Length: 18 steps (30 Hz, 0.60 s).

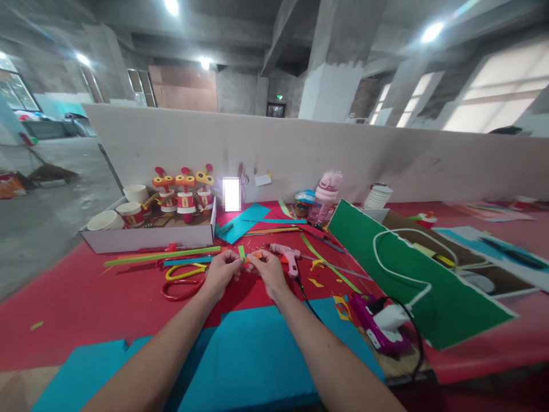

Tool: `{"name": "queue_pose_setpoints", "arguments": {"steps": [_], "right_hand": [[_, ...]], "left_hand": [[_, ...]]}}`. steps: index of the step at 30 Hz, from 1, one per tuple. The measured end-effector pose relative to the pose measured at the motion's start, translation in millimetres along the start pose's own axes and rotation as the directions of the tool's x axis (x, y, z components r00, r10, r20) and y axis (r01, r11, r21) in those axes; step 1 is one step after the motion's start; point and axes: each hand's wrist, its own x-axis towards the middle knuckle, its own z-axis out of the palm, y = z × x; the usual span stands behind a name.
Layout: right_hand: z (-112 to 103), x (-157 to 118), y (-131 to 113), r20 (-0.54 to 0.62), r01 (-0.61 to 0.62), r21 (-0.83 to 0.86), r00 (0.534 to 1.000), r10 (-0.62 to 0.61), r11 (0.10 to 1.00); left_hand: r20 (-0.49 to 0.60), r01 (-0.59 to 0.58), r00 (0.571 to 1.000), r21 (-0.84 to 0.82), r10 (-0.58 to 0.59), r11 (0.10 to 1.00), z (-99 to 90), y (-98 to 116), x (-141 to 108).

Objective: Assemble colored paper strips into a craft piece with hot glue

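Observation:
Over the red-covered table both hands meet at the fingertips. My left hand (pixel 223 273) is closed in a pinch on a short green paper strip (pixel 242 252), whose end sticks up between the hands. My right hand (pixel 268 271) pinches a small orange paper piece (pixel 258 254) close beside it; the fingers partly hide both pieces. A pink glue gun (pixel 291 258) lies just right of my right hand. Scissors with looped handles (pixel 185 273), yellow and red, rest left of my left hand. Long green paper strips (pixel 171 256) and a blue strip (pixel 189 261) lie behind them.
A white box (pixel 148 237) holds paper cups and several red-and-yellow cup figures. Blue sheets (pixel 253 343) cover the near edge. At right stand a purple power strip (pixel 380 329) with a white plug and a green board (pixel 386 269). A pink bottle (pixel 326 197) stands behind.

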Motion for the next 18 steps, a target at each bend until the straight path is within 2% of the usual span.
{"name": "queue_pose_setpoints", "arguments": {"steps": [6,13,16,18], "right_hand": [[-3.6,2.5,1.9,0.012,0.109,-0.233,0.994,-0.109,0.966],[-5.0,1.8,2.5,0.006,0.219,-0.561,0.965,-0.261,0.798],[-1.3,-3.7,-3.7,-0.001,0.258,-0.622,0.944,-0.331,0.739],[0.2,-4.7,-6.3,0.002,0.268,-0.574,0.945,-0.326,0.774]], "left_hand": [[-0.003,0.004,1.000,0.031,-0.004,1.000,1.1,1.1,-1.0],[-0.004,0.013,1.000,0.076,-0.013,0.997,1.8,2.3,-2.8],[0.003,-0.004,1.000,0.095,0.004,0.995,1.1,0.3,-2.1],[0.001,-0.001,1.000,0.074,0.001,0.997,0.1,-0.2,-1.0]]}}
